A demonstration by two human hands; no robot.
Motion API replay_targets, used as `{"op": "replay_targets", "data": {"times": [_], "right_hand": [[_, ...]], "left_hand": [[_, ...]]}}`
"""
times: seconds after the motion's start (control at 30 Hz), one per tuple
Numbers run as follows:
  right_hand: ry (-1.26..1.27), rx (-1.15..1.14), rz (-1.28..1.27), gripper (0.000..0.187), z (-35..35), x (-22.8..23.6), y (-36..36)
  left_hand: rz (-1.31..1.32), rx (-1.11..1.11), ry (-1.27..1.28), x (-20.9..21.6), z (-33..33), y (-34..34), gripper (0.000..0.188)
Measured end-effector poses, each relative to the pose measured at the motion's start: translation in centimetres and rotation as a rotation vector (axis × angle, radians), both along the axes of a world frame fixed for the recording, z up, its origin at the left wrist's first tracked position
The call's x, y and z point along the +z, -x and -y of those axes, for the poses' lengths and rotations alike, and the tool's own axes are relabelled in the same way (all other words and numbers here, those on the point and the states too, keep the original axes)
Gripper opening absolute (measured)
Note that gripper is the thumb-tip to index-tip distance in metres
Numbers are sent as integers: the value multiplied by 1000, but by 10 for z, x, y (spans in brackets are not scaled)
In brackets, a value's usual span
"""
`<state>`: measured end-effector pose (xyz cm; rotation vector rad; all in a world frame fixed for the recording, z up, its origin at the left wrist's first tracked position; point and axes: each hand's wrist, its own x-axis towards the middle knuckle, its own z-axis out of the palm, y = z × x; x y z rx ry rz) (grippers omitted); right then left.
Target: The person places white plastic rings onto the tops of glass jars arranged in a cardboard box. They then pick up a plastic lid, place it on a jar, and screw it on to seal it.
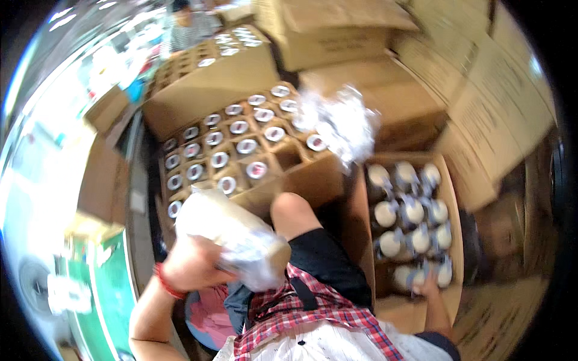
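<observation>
My left hand [195, 265] is closed around a large cream-white cylinder, maybe a jar or bottle, in clear plastic wrap [226, 225], held tilted above my lap. Its lower right end looks tan. At the right, my right hand [428, 286] reaches into an open carton [385, 307], its fingers around a cream-topped bottle [407, 278] in the nearest row. Several more such bottles [413, 212] stand there in rows, with bits of clear plastic about them. Blur hides the exact grip of my right fingers.
Ahead stands a divided carton [313, 180] of containers with round white lids; one cell looks empty. Crumpled clear plastic [346, 123] lies on its right corner. Another divided carton [220, 72] is behind it. Stacked cartons [500, 114] rise at the right. A person [191, 30] is far off.
</observation>
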<state>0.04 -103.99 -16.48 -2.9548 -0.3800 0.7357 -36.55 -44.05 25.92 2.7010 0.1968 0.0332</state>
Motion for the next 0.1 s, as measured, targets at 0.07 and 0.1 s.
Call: {"op": "replay_targets", "data": {"times": [0.07,0.1], "right_hand": [[-86,-194,-192,123,6,-39,-14],[-91,-135,-173,123,-17,-37,-42]], "left_hand": [[436,631,261,0,-29,104,19],[700,988,365,2,-27,141,17]]}}
